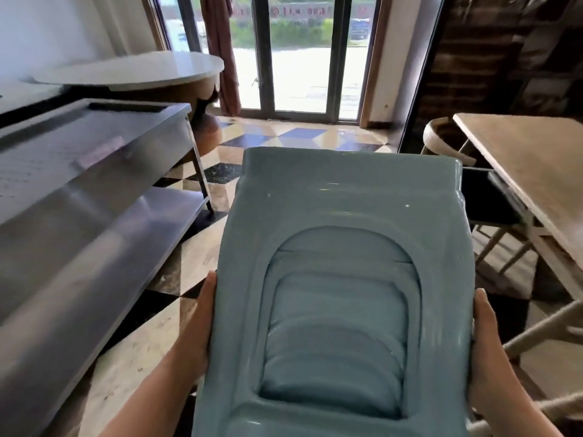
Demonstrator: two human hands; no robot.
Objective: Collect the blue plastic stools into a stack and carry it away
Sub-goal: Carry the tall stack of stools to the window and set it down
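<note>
A stack of blue plastic stools (347, 216) fills the lower middle of the head view, tipped on its side so one wall faces up. Nested arched rims of several stools show through the cut-out in that wall. My left hand (202, 323) grips the stack's left edge, fingers hidden behind it. On the opposite edge my right hand (487, 335) holds the stack in the same way. The stack is off the floor, carried between both hands.
A steel work table (88, 171) with a lower shelf runs along the left. A round white table (132, 70) stands behind it. A wooden table (536, 159) and folding chair (492, 197) are at the right. Checkered floor (303, 134) leads to glass doors (299, 52) ahead.
</note>
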